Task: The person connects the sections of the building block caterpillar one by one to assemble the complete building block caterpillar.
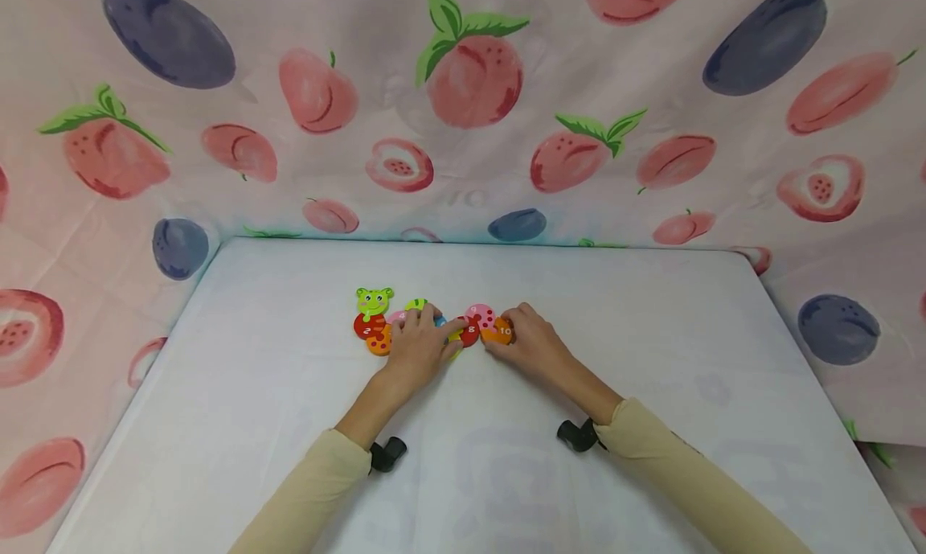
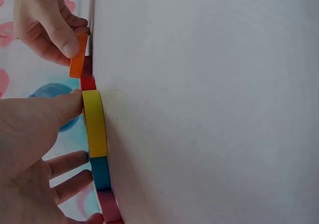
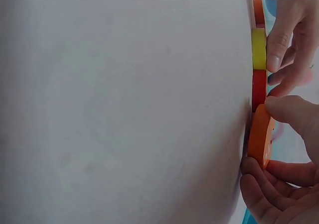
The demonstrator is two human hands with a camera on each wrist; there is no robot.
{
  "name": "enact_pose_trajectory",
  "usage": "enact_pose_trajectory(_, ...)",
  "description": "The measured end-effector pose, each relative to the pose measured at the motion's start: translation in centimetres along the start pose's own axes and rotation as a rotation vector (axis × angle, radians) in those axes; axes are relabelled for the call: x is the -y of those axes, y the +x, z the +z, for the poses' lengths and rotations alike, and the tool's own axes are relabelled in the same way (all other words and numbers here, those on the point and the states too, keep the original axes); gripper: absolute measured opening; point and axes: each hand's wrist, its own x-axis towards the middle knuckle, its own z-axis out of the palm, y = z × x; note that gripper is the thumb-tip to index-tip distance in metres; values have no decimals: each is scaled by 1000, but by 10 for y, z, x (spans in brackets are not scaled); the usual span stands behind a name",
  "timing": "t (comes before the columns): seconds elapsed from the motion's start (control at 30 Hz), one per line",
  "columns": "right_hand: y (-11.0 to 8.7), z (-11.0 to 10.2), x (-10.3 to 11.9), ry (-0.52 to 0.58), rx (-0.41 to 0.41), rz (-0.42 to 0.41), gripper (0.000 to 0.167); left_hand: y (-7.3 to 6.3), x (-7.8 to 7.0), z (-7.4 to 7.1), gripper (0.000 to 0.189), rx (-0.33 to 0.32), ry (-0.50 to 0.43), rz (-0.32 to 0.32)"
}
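Note:
A row of colourful, round numbered puzzle pieces forms a caterpillar on the table, its green smiling head piece (image 1: 374, 301) at the left end. My left hand (image 1: 418, 338) lies over the middle of the row with fingers spread, pressing on the pieces and hiding several. In the left wrist view its thumb touches the yellow piece (image 2: 94, 124). At the row's right end my right hand (image 1: 534, 341) pinches the orange piece numbered 10 (image 1: 499, 331) between thumb and fingers. That piece sits tilted beside the red 8 piece (image 1: 470, 332) and the pink 9 piece (image 1: 480, 315).
The pieces lie on a white-covered table (image 1: 463, 457), toward its far edge. Behind and beside it hangs a pink curtain (image 1: 477, 168) printed with fruit. A black wrist device (image 1: 389, 454) sits at the left wrist, another black device (image 1: 576, 436) at the right.

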Motion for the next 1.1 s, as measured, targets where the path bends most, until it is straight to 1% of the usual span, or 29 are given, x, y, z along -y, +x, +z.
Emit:
enact_pose_trajectory(0.23, 1, -1, 0, -14, 8, -1, 52, 1, 0, -1, 43, -8, 0, 6)
enact_pose_trajectory(0.47, 2, 0, -1, -53, 12, -8, 50, 1, -1, 0, 44, -11, 2, 11)
enact_pose_trajectory(0.53, 2, 1, -2, -56, 9, -9, 49, 1, 0, -1, 44, -9, 15, 23)
enact_pose_trajectory(0.6, 1, 0, -3, -58, 8, -4, 49, 1, 4, -4, 44, 10, 10, 38)
enact_pose_trajectory(0.67, 1, 0, -2, -55, 11, 4, 49, 2, 12, -8, 43, 28, -10, 65)
enact_pose_trajectory(0.7, 1, 0, -3, -54, 15, 9, 48, 3, 18, -11, 42, 37, -21, 90)
enact_pose_trajectory(0.8, 2, -1, -3, -53, 32, 33, 49, 7, 40, -19, 41, 71, -62, 144)
enact_pose_trajectory(0.83, 2, -2, -4, -53, 36, 41, 48, 7, 48, -22, 43, 80, -67, 154)
enact_pose_trajectory(0.87, 3, -2, -5, -54, 38, 48, 48, 8, 56, -25, 46, 96, -65, 152)
enact_pose_trajectory(0.9, 3, -3, -6, -54, 41, 54, 48, 8, 64, -28, 51, 116, -63, 134)
enact_pose_trajectory(1.03, 3, -8, -11, -46, 35, 72, 47, 4, 91, -37, 76, 206, -65, 16)
enact_pose_trajectory(1.1, 1, -10, -14, -40, 33, 81, 45, 1, 99, -39, 86, 240, -65, -9)
